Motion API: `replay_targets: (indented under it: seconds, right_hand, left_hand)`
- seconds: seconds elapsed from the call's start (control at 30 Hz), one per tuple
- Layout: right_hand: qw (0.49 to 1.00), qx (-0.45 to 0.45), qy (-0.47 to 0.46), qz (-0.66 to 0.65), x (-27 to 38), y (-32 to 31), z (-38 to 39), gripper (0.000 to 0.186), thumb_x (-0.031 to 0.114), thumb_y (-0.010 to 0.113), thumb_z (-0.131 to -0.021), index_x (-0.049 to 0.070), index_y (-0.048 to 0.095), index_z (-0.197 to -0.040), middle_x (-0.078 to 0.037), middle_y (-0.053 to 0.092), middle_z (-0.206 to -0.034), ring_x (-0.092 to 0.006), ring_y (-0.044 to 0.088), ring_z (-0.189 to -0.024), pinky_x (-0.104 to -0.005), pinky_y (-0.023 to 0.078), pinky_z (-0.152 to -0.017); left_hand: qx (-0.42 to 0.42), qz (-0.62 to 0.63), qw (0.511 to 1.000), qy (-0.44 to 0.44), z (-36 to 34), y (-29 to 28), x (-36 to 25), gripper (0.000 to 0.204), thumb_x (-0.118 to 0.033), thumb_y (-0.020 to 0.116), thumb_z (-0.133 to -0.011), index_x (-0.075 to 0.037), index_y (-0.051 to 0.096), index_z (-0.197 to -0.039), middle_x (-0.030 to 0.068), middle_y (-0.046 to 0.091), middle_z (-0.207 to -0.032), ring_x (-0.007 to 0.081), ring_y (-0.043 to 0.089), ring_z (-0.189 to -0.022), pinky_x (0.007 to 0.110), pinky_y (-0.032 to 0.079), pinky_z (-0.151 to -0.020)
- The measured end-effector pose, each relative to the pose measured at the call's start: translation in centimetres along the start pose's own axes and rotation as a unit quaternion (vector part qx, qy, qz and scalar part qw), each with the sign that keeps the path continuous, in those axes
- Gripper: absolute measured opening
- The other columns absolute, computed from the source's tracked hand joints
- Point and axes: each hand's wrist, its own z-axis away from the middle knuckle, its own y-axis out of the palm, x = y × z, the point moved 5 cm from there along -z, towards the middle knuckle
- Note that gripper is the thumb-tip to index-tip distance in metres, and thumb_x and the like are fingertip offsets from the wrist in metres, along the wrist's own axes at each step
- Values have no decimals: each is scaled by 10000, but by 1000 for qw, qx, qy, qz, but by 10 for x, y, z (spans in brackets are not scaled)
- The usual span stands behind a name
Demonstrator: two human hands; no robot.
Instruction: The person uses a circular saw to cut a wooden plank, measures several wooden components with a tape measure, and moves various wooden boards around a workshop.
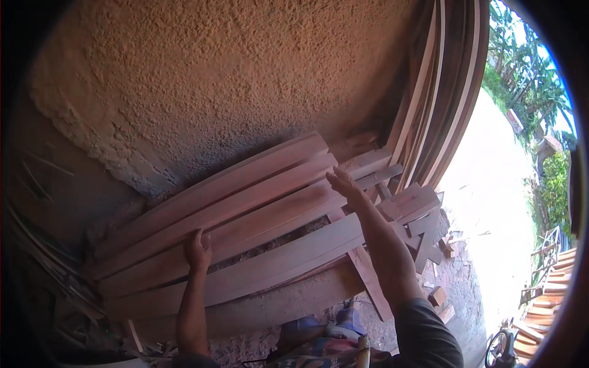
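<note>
Several long wooden planks (288, 257) lie side by side in front of me, slanting up to the right, with gaps between some of them. My left hand (197, 250) is over the middle planks, its fingers slightly bent and the thumb apart; nothing shows in it. Farther right, my right hand (345, 185) is stretched out flat near the right ends of the planks, fingers extended and holding nothing. Whether either hand touches the wood is hard to tell. A wooden crosspiece (370, 279) shows beneath the nearest plank.
A rough plastered wall (233, 67) rises behind the planks. Tall boards (457, 92) lean at the right. Short wood offcuts (423, 236) are piled past the plank ends, with loose blocks (437, 296) on the ground. Thin strips (46, 245) lie at far left.
</note>
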Motion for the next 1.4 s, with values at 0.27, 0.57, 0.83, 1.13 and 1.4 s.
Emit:
replay_targets:
  seconds: [0.27, 0.57, 0.83, 1.13, 1.4]
  right_hand:
    - [987, -125, 90, -40, -82, -61, 137, 519, 424, 547, -957, 26, 622, -1282, -194, 681, -1205, -310, 640, -1157, -409, 483, -980]
    - [979, -160, 117, 39, -76, -10, 217, 449, 384, 545, -952, 41, 596, -1237, -220, 664, -1147, -405, 623, -1100, -461, 487, -935]
    - [968, -212, 124, 50, -101, -43, 264, 435, 338, 542, -961, 37, 569, -1273, -233, 640, -1187, -409, 606, -1123, -468, 479, -939]
    - [957, -251, 133, 51, -155, -113, 320, 478, 318, 620, -932, 9, 550, -1291, -225, 617, -1234, -386, 586, -1155, -451, 462, -973]
    - [795, -412, 282, -345, -307, -144, 374, 500, 380, 658, -936, 8, 553, -1252, -144, 587, -1223, -272, 589, -1097, -397, 502, -873]
  left_hand:
    - [-270, -95, 940, -186, 160, -13, 53, 560, -303, 591, -963, 30, 467, -1396, 227, 518, -1380, 418, 486, -1280, 501, 394, -1069]
    - [-152, 392, 724, -546, 210, 31, 139, 574, -317, 577, -973, 21, 445, -1419, 237, 480, -1415, 415, 460, -1307, 493, 375, -1088]
    - [-135, 402, 718, -552, 233, 46, 109, 587, -329, 564, -983, 13, 426, -1438, 245, 447, -1447, 413, 436, -1331, 486, 359, -1105]
    - [-121, 372, 731, -559, 281, 57, 74, 601, -344, 550, -993, 4, 404, -1461, 255, 410, -1482, 410, 409, -1358, 478, 341, -1123]
    - [-76, 46, 871, -484, 319, 23, 36, 614, -356, 537, -1002, -3, 384, -1481, 263, 377, -1513, 407, 386, -1382, 471, 325, -1140]
